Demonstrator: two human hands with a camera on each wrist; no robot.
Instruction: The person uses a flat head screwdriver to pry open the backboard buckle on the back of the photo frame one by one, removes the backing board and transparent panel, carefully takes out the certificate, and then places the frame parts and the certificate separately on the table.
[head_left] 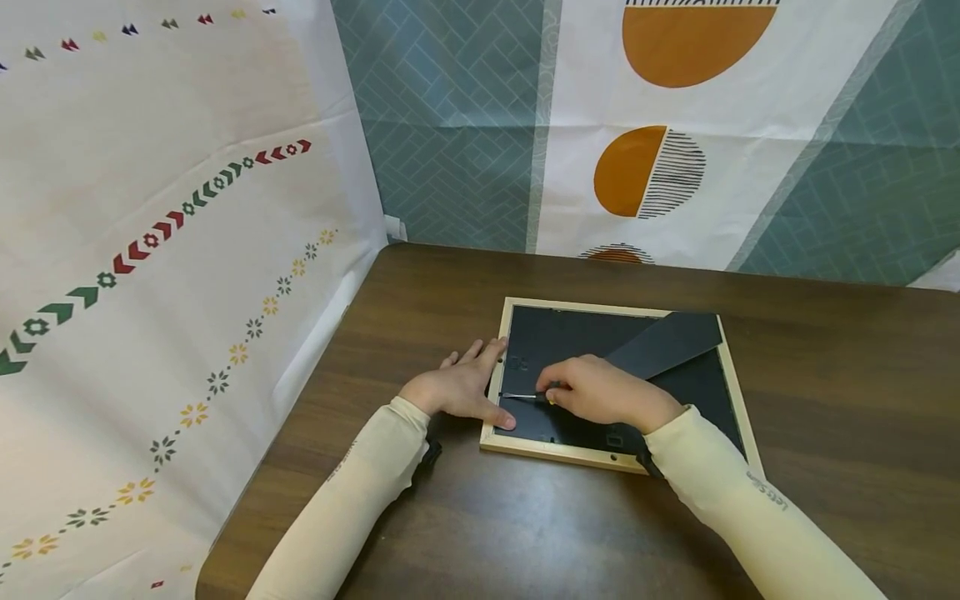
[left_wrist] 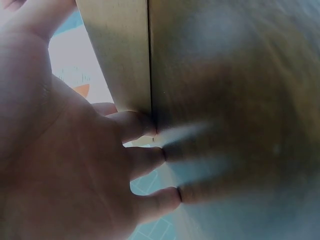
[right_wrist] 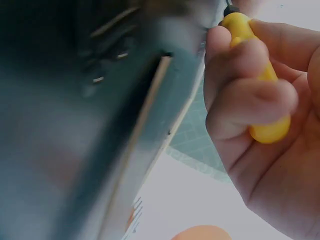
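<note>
A picture frame (head_left: 555,452) with a light wooden border and black backing lies face down on the table. My right hand (head_left: 603,392) grips a screwdriver (head_left: 525,397) by its yellow handle (right_wrist: 270,131); the metal shaft points left, its tip at the inner edge of the left border. My left hand (head_left: 465,387) rests with spread fingers against that left border, thumb over the backing's corner. In the left wrist view, the fingertips (left_wrist: 159,197) of this hand touch the tabletop beside the wooden side. A black stand flap (head_left: 675,342) slants across the backing toward the upper right corner.
The brown wooden table (head_left: 570,533) spreads around the frame. A white patterned cloth (head_left: 187,250) hangs along the left side, and a teal and white curtain (head_left: 450,125) with orange shapes stands behind the back edge.
</note>
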